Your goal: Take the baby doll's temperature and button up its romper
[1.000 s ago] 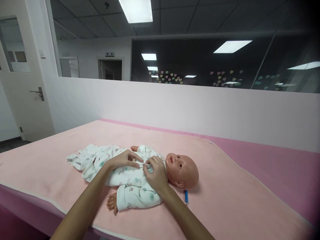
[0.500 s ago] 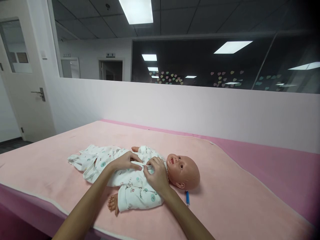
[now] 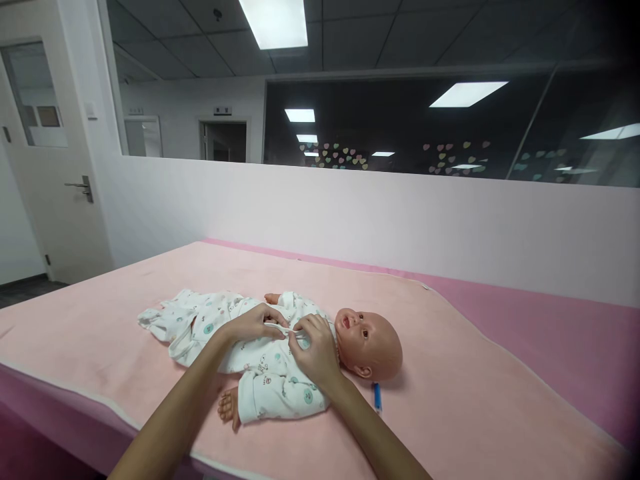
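Note:
A baby doll (image 3: pixel 375 343) lies on its back, its head to the right. It wears white patterned baby clothes (image 3: pixel 280 393) with small coloured prints. Over the doll's chest, my left hand (image 3: pixel 257 323) pinches the front edge of the clothes between thumb and fingers. Close beside it, nearer the doll's neck, my right hand (image 3: pixel 315 347) grips the same edge with its fingertips. The fingertips of both hands almost meet; any fastener between them is too small to make out. The legs of the clothes lie flat toward the left.
A pink padded mat (image 3: pixel 475 400) covers the table under the doll. A small blue object (image 3: pixel 377 397) lies below the doll's head. Behind the table stands a white wall (image 3: pixel 350 213) with a window above it. A door (image 3: pixel 60 200) is at the far left.
Both hands stay at the chest of the clothes with almost no movement. The whole view has shifted very slightly.

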A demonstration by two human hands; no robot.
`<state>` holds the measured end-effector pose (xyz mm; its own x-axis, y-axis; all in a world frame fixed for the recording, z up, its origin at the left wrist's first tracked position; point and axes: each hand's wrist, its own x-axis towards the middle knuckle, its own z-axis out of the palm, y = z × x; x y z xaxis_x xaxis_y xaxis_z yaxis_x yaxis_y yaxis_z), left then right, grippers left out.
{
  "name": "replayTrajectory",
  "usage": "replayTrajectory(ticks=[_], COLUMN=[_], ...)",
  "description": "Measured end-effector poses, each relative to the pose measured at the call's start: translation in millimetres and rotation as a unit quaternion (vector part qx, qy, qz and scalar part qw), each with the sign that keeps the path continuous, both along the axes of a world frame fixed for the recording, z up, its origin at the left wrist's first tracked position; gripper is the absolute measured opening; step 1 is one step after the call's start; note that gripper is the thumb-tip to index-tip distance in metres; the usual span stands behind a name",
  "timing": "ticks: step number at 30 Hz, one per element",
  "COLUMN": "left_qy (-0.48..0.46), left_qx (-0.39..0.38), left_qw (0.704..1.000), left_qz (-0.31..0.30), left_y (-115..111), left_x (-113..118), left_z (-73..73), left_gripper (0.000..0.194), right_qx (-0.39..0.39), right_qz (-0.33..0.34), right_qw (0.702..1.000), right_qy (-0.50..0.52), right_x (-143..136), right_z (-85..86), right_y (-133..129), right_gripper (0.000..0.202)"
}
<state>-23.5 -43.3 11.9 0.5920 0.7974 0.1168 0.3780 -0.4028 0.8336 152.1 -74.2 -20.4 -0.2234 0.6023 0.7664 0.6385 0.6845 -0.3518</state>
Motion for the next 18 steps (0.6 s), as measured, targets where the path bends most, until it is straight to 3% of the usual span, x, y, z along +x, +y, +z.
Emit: replayTrajectory(ticks=[18], left_qy=[0.001], left_qx=[0.016], left_qw=[1.0], left_qz=[0.003], left_y=[-1.8], left_x=[0.7], left_z=[1.5], left_gripper=[0.027], right_qx=[0.006], right_qz=[0.031], right_qw=[0.999], right_qy=[-0.008], right_x=[1.5], right_z=[1.4], right_y=[-1.8], right_gripper=[0.006])
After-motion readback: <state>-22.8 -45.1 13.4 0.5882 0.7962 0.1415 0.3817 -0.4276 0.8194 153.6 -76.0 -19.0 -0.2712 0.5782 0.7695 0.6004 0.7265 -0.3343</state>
